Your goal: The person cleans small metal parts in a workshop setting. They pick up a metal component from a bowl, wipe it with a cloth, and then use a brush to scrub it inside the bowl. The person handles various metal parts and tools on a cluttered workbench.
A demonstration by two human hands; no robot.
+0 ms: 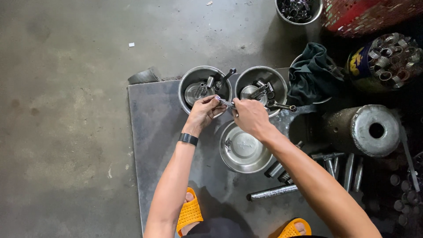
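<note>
the left hand [203, 112] and the right hand [250, 116] meet over a grey metal sheet [154, 132] lying on the concrete floor [66, 110]. both grips are closed on one small metal part [226, 103], a short shiny piece pinched between the fingertips of each hand; its exact kind is too small to tell. the left wrist wears a black band [188, 139].

taking the part as the landmark: just beyond it to the left stands a steel bowl [187, 81] holding metal pieces and a tool with a dark handle. just beyond it to the right stands a second steel bowl [282, 86] with similar pieces. right below the part, under the right hand, sits an empty steel bowl [243, 152]. further right of the part lies a dark green cloth [310, 72], and past that a tin of metal rings [387, 59]. to the lower right rests a heavy metal cylinder [370, 130] with a hole in its end, and steel rods [304, 176] lie nearer the person. yellow sandals [190, 213] show at the bottom edge.
</note>
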